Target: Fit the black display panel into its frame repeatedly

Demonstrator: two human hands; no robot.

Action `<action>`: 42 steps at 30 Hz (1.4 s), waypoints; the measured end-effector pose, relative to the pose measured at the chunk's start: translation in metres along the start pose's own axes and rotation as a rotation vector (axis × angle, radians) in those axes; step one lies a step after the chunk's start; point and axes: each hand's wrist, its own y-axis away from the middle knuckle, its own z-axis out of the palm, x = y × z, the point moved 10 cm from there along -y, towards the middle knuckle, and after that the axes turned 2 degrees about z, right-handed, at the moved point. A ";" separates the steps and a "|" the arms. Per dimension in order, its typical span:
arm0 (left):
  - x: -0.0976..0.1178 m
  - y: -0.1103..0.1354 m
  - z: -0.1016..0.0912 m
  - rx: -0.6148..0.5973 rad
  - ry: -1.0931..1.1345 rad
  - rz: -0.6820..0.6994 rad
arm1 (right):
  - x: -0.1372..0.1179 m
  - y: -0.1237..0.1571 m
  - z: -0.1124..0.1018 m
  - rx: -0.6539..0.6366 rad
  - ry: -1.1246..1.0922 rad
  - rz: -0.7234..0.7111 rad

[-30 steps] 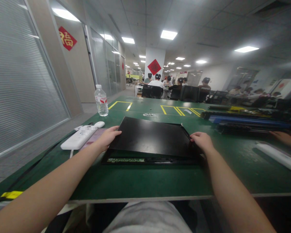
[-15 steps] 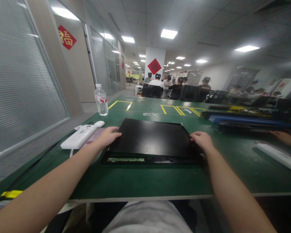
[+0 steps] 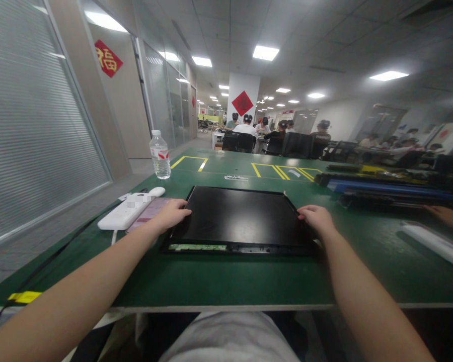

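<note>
A black LCD screen panel [image 3: 237, 216] lies in a thin dark frame [image 3: 287, 249] on the green table. Along the frame's near edge, a strip of green circuit board [image 3: 198, 247] shows on the left. My left hand [image 3: 176, 213] is closed at the panel's left edge, thumb on top near the border. On the opposite side my right hand [image 3: 316, 218] pinches the right edge of the panel. The undersides of both hands' grips are hidden.
Left of the panel are a white power strip [image 3: 125, 212] and a pinkish sheet or packet [image 3: 145, 216]. Behind them stands a water bottle [image 3: 160, 156]. At right lie long dark and blue parts [image 3: 362, 188], another person's hand [image 3: 443, 215] and a white bar-shaped object [image 3: 438, 245].
The panel has come down flatter into its frame, and more of the frame's far and near borders shows. Both hands keep to its sides. The view has shifted slightly.
</note>
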 end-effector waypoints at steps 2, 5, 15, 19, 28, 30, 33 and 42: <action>0.000 -0.001 0.001 -0.006 -0.035 0.015 | 0.000 -0.001 0.000 0.002 0.012 -0.008; 0.000 -0.002 0.000 0.002 -0.062 0.027 | 0.000 -0.001 0.000 -0.004 0.020 -0.009; -0.002 0.003 -0.006 0.059 -0.143 0.001 | -0.001 0.001 0.001 -0.013 0.001 -0.003; 0.007 0.006 -0.003 0.026 -0.213 0.046 | -0.013 0.008 -0.003 0.008 0.089 -0.046; 0.058 0.036 0.026 -0.282 -0.371 0.427 | -0.031 0.020 -0.006 0.029 0.206 -0.096; 0.065 0.043 0.032 -0.353 -0.327 0.476 | -0.030 0.020 -0.007 0.031 0.204 -0.092; 0.074 0.050 0.035 -0.402 -0.272 0.531 | -0.030 0.020 -0.006 0.032 0.204 -0.099; 0.079 0.054 0.032 -0.458 -0.231 0.564 | -0.028 0.020 -0.006 0.031 0.198 -0.093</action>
